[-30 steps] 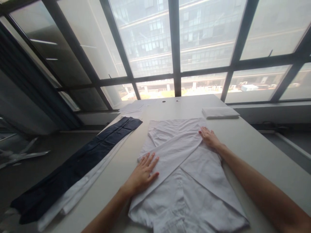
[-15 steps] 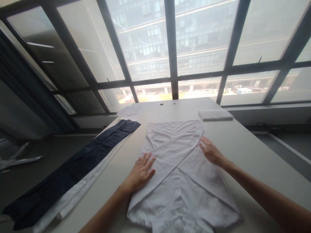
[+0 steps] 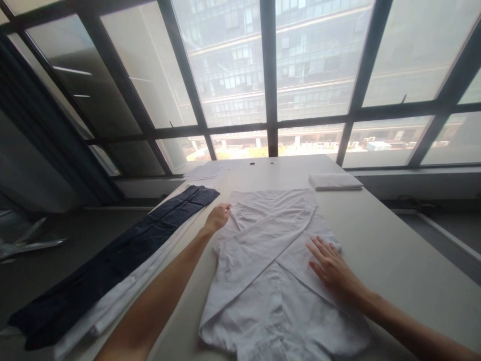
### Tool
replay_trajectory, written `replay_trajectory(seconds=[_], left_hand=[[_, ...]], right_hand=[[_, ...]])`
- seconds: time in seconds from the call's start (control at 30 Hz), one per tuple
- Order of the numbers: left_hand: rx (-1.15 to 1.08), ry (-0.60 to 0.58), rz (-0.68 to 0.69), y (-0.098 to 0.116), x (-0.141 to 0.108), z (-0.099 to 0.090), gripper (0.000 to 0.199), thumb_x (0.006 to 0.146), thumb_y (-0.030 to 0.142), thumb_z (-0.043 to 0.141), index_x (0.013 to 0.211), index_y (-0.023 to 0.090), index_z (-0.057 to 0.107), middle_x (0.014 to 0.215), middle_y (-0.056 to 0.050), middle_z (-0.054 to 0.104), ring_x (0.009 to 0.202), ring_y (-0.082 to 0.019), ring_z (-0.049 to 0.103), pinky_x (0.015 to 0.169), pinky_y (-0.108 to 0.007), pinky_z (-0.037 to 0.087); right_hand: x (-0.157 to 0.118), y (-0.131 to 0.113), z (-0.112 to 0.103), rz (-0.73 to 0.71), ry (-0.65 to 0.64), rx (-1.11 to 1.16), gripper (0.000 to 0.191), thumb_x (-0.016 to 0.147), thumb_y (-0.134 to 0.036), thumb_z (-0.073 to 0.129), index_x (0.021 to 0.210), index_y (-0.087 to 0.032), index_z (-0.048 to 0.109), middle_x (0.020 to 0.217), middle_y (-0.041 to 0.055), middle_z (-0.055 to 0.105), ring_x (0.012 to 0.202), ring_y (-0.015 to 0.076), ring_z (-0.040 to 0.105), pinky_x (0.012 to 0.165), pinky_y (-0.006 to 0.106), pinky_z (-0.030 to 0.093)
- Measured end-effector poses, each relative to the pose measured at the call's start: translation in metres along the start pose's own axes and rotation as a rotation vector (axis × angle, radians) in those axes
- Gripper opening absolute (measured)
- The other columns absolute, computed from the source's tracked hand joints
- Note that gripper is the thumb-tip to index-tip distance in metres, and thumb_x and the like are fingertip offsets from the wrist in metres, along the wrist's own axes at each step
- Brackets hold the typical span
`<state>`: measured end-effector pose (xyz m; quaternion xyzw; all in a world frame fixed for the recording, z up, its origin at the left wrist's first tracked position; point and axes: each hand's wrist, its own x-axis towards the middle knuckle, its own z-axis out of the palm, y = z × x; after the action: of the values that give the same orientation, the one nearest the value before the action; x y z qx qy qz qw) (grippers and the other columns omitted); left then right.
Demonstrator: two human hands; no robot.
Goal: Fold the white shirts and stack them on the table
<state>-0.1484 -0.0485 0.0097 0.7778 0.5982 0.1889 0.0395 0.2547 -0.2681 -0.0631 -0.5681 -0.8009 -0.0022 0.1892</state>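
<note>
A white shirt lies spread on the table, its sleeves folded across the body in crossing diagonals. A buttoned placket runs down toward the near edge of the view. My left hand is closed at the shirt's far left edge, the fingers pinched together on the cloth there. Flat on the right side of the shirt rests my right hand, with its fingers spread and nothing held.
Dark navy trousers lie lengthwise along the table's left side, over white cloth. A folded white cloth sits at the back right of the white table. Paper sheets are at the back left, before large windows.
My left hand has moved from lying flat on the shirt to its far left edge, and its fingers have closed. My right hand has slid nearer along the shirt's right side.
</note>
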Motion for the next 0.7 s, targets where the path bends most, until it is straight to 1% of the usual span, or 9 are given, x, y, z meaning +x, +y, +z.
replay_trajectory(seconds=[0.07,0.13,0.23,0.3,0.37,0.47,0.57,0.7], left_hand=[[0.014,0.005,-0.057,-0.003,0.033,0.011,0.031,0.091,0.023,0.051,0.111,0.01,0.071,0.118,-0.019,0.071,0.111,-0.026,0.065,0.102,-0.036,0.046],[0.022,-0.007,-0.098,-0.004,0.056,0.023,0.024,0.088,0.028,0.057,0.095,0.012,0.073,0.105,-0.019,0.074,0.106,-0.029,0.066,0.097,-0.038,0.047],[0.016,-0.036,-0.12,-0.005,0.076,0.037,0.022,0.081,0.038,0.065,0.074,0.017,0.068,0.083,-0.012,0.073,0.097,-0.028,0.067,0.088,-0.035,0.049],[-0.002,-0.047,-0.109,-0.008,0.084,0.042,0.025,0.078,0.042,0.067,0.068,0.019,0.064,0.077,-0.008,0.071,0.092,-0.026,0.065,0.083,-0.032,0.048],[-0.036,-0.062,-0.082,-0.011,0.091,0.042,0.026,0.08,0.044,0.064,0.07,0.019,0.063,0.076,-0.006,0.069,0.085,-0.023,0.064,0.077,-0.029,0.048],[-0.101,-0.082,-0.031,-0.017,0.096,0.039,0.026,0.086,0.043,0.056,0.079,0.018,0.061,0.078,-0.005,0.068,0.076,-0.019,0.062,0.071,-0.027,0.048],[-0.151,-0.071,0.017,-0.022,0.096,0.041,0.025,0.089,0.041,0.053,0.087,0.017,0.059,0.083,-0.004,0.067,0.078,-0.018,0.061,0.071,-0.026,0.048],[-0.178,-0.03,0.062,-0.021,0.085,0.049,0.019,0.087,0.036,0.059,0.091,0.017,0.059,0.083,-0.003,0.066,0.075,-0.018,0.062,0.074,-0.028,0.05]], right_hand=[[-0.004,-0.001,-0.002,-0.03,0.011,-0.003,0.051,0.103,-0.036,0.039,0.149,-0.017,0.048,0.16,0.0141,0.038,0.151,0.0301,0.027,0.119,0.056,0.031],[-0.009,-0.002,-0.003,-0.06,0.007,-0.008,0.051,0.102,-0.034,0.041,0.15,-0.018,0.048,0.16,0.0125,0.037,0.151,0.0292,0.027,0.12,0.054,0.031],[-0.015,-0.002,-0.004,-0.068,-0.021,-0.016,0.05,0.1,-0.03,0.043,0.149,-0.019,0.05,0.159,0.012,0.04,0.15,0.0296,0.031,0.119,0.053,0.033],[-0.016,-0.002,-0.004,-0.066,-0.034,-0.016,0.051,0.098,-0.029,0.046,0.148,-0.019,0.051,0.158,0.0127,0.041,0.149,0.0306,0.033,0.119,0.053,0.035],[-0.017,-0.002,-0.003,-0.07,-0.039,-0.017,0.052,0.098,-0.029,0.047,0.149,-0.019,0.049,0.158,0.0129,0.041,0.148,0.0313,0.034,0.119,0.053,0.035],[-0.019,-0.002,-0.003,-0.079,-0.02,-0.023,0.053,0.098,-0.029,0.048,0.15,-0.02,0.048,0.159,0.0125,0.04,0.148,0.032,0.033,0.119,0.054,0.034],[-0.021,-0.002,-0.002,-0.094,0.02,-0.018,0.055,0.097,-0.029,0.049,0.151,-0.021,0.047,0.159,0.012,0.038,0.149,0.033,0.032,0.119,0.055,0.034],[-0.023,-0.002,-0.002,-0.098,0.017,-0.032,0.054,0.097,-0.029,0.048,0.15,-0.022,0.048,0.158,0.0117,0.04,0.148,0.0333,0.034,0.118,0.057,0.035]])
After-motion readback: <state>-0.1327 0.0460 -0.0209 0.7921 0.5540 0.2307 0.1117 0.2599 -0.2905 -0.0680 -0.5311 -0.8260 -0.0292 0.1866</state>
